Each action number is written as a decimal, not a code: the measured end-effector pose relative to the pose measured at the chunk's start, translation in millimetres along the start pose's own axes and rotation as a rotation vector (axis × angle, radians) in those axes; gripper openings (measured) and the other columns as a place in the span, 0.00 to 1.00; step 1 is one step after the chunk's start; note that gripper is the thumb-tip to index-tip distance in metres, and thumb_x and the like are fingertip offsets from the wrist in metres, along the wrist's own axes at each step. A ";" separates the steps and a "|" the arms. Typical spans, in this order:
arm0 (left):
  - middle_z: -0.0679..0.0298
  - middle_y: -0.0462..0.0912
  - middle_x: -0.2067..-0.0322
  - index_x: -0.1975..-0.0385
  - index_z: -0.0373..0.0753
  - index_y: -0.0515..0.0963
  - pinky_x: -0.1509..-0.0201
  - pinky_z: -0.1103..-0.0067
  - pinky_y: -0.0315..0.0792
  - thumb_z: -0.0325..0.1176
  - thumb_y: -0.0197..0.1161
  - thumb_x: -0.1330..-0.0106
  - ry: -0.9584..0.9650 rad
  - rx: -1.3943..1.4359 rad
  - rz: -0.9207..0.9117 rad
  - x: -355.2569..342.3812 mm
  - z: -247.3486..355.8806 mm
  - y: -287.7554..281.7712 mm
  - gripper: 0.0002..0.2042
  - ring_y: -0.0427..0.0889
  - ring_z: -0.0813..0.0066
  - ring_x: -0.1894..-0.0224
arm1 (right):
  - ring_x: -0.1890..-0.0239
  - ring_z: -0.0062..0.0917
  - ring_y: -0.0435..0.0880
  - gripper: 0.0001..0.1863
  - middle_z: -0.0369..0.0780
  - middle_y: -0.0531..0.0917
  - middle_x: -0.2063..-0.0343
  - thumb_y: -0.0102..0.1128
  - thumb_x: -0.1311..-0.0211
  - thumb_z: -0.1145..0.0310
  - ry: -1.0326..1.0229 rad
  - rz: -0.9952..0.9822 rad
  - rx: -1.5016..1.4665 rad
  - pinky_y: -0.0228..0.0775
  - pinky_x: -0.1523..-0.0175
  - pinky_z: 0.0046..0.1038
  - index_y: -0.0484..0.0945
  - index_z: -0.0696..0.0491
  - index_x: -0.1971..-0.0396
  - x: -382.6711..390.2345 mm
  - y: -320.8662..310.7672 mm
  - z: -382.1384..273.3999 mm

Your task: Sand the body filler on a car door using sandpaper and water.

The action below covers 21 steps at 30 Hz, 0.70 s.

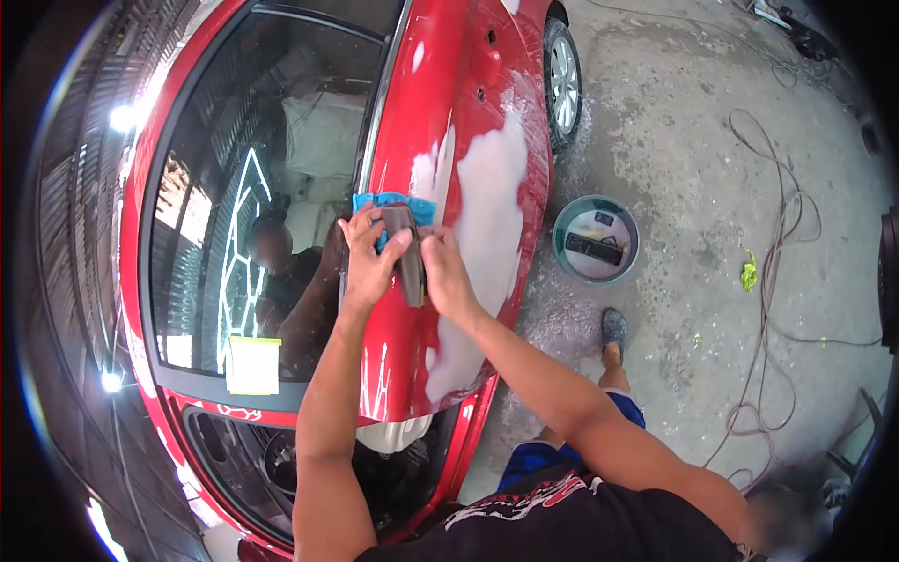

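Both my hands are at the red car's body panel, just beside the window glass. Between them is a folded dark grey-brown sheet, apparently sandpaper. My left hand pinches it from the left, thumb on top and some fingers raised. My right hand is closed on its right edge. A blue piece, perhaps a cloth or pad, shows behind the sheet and partly under my left fingers. To the right of my hands a large patch of pale grey filler or primer covers the panel.
A round green tub with cloudy liquid and a black block stands on the concrete floor beside the car. Farther right lies a looped hose or cable. A yellow-green scrap lies near it. The car's wheel is ahead.
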<state>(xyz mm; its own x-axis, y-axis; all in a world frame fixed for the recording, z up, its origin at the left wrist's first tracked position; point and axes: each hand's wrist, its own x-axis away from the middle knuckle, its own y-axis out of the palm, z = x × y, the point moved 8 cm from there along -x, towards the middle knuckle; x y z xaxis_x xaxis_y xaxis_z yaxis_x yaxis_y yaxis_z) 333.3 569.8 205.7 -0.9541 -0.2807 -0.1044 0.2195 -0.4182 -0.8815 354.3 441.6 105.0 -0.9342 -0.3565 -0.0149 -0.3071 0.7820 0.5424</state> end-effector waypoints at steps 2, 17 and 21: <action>0.55 0.80 0.43 0.53 0.29 0.84 0.16 0.50 0.27 0.49 0.65 0.33 0.002 0.045 0.048 1.0 -3.7 -7.0 0.24 0.66 0.55 0.26 | 0.29 0.48 0.71 0.28 0.54 0.75 0.38 0.44 0.16 0.54 0.044 0.047 -0.263 0.62 0.26 0.39 0.67 0.65 0.33 -6.4 0.1 8.8; 0.49 0.75 0.51 0.56 0.28 0.78 0.37 0.56 0.66 0.47 0.78 0.46 0.369 -0.323 0.184 36.6 12.6 -70.7 0.29 0.71 0.44 0.45 | 0.15 0.47 0.42 0.38 0.54 0.47 0.18 0.39 0.16 0.53 -0.152 0.094 0.674 0.32 0.15 0.50 0.46 0.63 0.19 -11.1 0.1 72.1; 0.48 0.75 0.49 0.54 0.27 0.78 0.25 0.46 0.56 0.46 0.78 0.45 0.444 -0.275 0.261 26.9 13.2 -47.2 0.29 0.70 0.42 0.40 | 0.15 0.45 0.41 0.38 0.51 0.47 0.17 0.38 0.16 0.51 -0.085 0.257 0.719 0.31 0.15 0.49 0.46 0.60 0.18 -87.1 -31.2 62.4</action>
<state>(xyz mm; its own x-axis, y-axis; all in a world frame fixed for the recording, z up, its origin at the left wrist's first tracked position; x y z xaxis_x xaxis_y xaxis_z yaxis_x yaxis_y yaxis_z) 299.9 570.7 250.6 -0.8828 0.0693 -0.4647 0.4542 -0.1271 -0.8818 433.9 480.2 37.0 -0.9940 -0.1009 -0.0428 -0.0939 0.9854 -0.1419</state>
